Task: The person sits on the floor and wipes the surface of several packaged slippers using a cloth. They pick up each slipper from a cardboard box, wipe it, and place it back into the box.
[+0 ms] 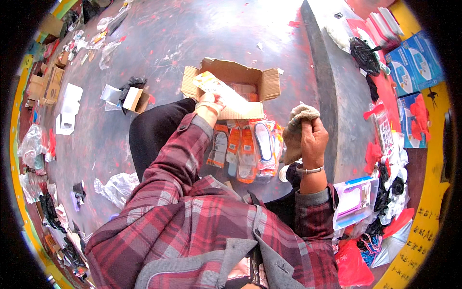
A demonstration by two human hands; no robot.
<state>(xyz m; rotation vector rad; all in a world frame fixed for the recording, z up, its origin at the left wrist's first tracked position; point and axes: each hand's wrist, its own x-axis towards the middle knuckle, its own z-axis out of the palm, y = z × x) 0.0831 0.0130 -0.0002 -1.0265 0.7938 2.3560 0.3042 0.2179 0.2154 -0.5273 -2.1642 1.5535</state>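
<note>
An open cardboard box (pixel 270 85) stands on the floor in front of my knees, its side flaps spread, with some packets inside. My left hand (pixel 211 103) is at its near left corner, fingers closed on an orange-and-white packet (pixel 206 81) that slants across the box; part of it is hidden by the hand. Right of the box, my right hand (pixel 314 139) is raised and pinches a bunched grey-beige cloth (pixel 294 132). Between my hands, against the near side of the box, lies a pile of insole packets (pixel 247 153) with orange labels and clear wrapping.
A small open carton (pixel 136 99) and a white folded card (pixel 69 110) lie to the left. A low dark ledge (pixel 321 72) runs along the right. Beyond it are blue boxes (pixel 416 65), a clear plastic case (pixel 355 202) and red bags (pixel 353 264). Plastic wrap (pixel 117 189) lies left of my knee.
</note>
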